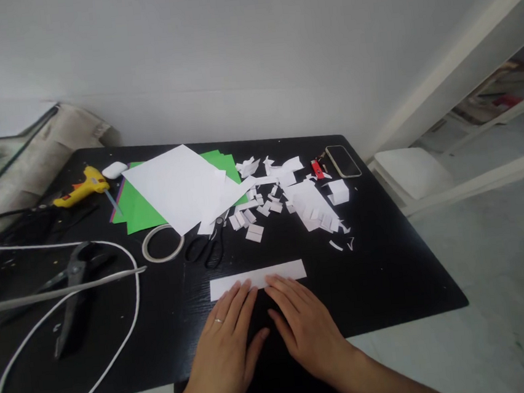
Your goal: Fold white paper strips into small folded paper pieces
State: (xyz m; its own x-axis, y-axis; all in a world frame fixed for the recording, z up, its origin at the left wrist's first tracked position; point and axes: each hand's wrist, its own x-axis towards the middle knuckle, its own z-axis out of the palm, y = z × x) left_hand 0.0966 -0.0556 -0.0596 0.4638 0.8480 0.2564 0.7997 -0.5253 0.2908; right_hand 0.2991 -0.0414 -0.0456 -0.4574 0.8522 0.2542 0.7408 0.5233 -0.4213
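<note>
A white paper strip [258,276] lies flat near the front of the black table. My left hand [229,332] rests on its lower left edge with the fingers stretched out; one finger wears a ring. My right hand [296,317] presses the lower middle and right of the strip, fingers also stretched. Both thumbs are apart from the fingers. The fingertips cover part of the strip's lower edge. Beyond the strip lie black-handled scissors [208,245] and many small cut and folded white paper pieces [269,205].
On the table [389,270] are a white sheet [173,186] over green paper [140,211], a tape roll [145,248], a yellow glue gun [82,188], pliers-like tool [75,279], a looped white cable [138,295], a red lighter [317,169] and a phone [342,161].
</note>
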